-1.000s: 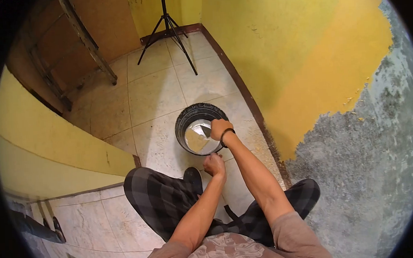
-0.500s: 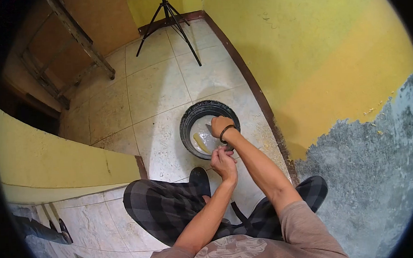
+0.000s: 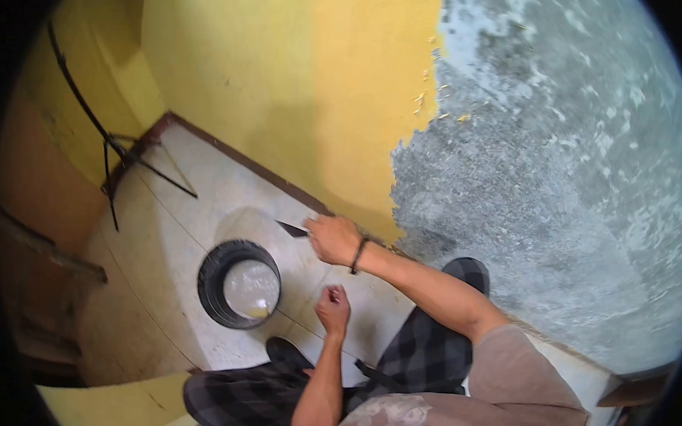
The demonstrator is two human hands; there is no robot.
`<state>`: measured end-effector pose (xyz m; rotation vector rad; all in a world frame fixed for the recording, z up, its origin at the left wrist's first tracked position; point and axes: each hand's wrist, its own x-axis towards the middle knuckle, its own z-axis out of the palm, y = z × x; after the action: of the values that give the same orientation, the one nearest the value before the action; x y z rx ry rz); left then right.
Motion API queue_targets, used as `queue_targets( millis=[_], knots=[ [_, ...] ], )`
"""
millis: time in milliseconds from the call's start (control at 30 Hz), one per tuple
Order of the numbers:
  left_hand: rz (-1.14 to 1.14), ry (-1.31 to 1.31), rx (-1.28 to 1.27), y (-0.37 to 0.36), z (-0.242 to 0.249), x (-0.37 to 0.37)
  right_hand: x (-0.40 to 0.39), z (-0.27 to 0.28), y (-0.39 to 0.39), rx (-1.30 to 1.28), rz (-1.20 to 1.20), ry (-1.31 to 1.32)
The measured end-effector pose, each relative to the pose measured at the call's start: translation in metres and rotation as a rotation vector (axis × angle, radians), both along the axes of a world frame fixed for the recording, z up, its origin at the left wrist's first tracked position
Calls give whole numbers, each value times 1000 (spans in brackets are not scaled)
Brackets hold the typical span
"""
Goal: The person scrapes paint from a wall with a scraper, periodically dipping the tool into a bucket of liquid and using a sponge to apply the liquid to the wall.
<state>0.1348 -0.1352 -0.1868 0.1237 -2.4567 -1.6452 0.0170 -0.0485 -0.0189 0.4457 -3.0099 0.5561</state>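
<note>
My right hand (image 3: 333, 240), with a dark band at its wrist, is closed round a putty knife (image 3: 291, 229). Its dark, flat blade points left over the floor, near the wall's base, and the handle is hidden in my fist. My left hand (image 3: 332, 308) is held lower, fingers curled in; whatever may be inside them does not show. Left of both hands stands a black bucket (image 3: 211, 295) with milky liquid (image 3: 249, 285) in it. A yellowish piece (image 3: 259, 313) lies at the near side of the liquid, mostly sunk.
To the right rises a wall, its yellow paint (image 3: 351, 98) ending raggedly at bare grey plaster (image 3: 477, 184). Curled paint flakes cling along that border. A black tripod (image 3: 118, 154) stands in the far left corner. A low yellow wall (image 3: 121, 409) lies near my left knee.
My right hand has come out of the bucket with the putty knife and moved toward the wall. My left hand has drawn away from the bucket's rim. The view has turned right.
</note>
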Motion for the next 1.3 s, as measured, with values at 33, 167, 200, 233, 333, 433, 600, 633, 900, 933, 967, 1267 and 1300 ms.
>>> queue_targets(
  millis=[33,167,200,233,333,433,600,633,900,933,967,1267,1300],
  knots=[
    [-10,-52,20,5,-18,0,3,-3,13,28,-46,-24],
    [-11,-119,40,23,-37,-8,19,19,41,5,-153,-6],
    [6,-157,81,28,-34,-13,25,27,48,-9,-169,37],
    [-4,-174,94,30,-28,-17,28,33,57,-30,-182,56],
    [-29,-165,88,32,-18,-27,58,63,86,-112,-168,223],
    [-14,-253,141,31,-43,-25,117,149,120,-113,-299,337],
    [-52,-375,201,35,-61,-7,192,253,138,-55,-489,540],
    [-67,-369,200,37,-66,-6,200,270,136,6,-515,571],
    [-46,-444,194,40,-89,2,120,284,150,273,-474,566],
    [-38,-435,188,40,-88,1,98,275,147,271,-493,505],
    [-37,-424,192,39,-84,2,75,264,139,268,-514,444],
    [79,-556,304,20,-76,11,24,130,55,449,-271,109],
    [72,-536,307,19,-81,11,37,154,56,491,-277,116]
  ],
)
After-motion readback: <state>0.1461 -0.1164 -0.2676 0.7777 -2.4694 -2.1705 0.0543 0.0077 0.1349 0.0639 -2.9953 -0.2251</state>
